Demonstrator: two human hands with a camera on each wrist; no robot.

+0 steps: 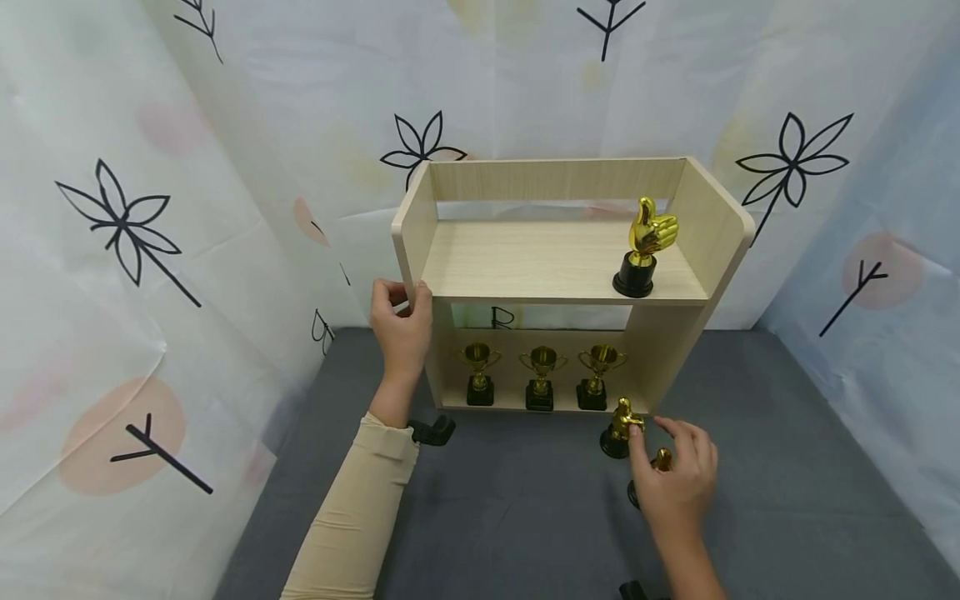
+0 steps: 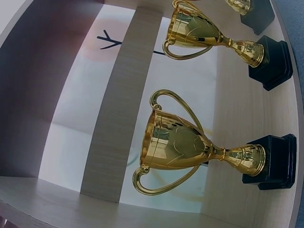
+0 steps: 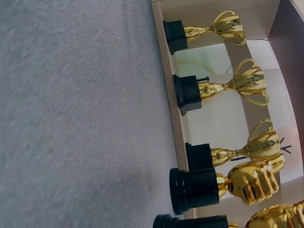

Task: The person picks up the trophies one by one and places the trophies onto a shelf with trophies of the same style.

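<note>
My left hand (image 1: 402, 329) grips the front edge of the left side panel of a pale wooden two-tier shelf (image 1: 525, 258). Lower right, my right hand (image 1: 678, 479) hangs over two gold thumbs-up trophies on the table, thumb and fingers apart. The farther thumbs-up trophy (image 1: 618, 429) stands just past the thumb tip. The nearer thumbs-up trophy (image 1: 662, 459) shows between thumb and fingers, partly hidden by the hand. Both have round black bases and look upright in the right wrist view, where the first trophy (image 3: 194, 190) shows more fully. Neither wrist view shows a hand.
Another thumbs-up trophy (image 1: 636, 258) stands on the upper tier at the right. Three gold cups, the left cup (image 1: 480, 375), middle cup (image 1: 541, 379) and right cup (image 1: 595, 379), line the lower tier. Grey cloth (image 1: 510, 508) covers the table; patterned fabric (image 1: 225, 125) hangs around it.
</note>
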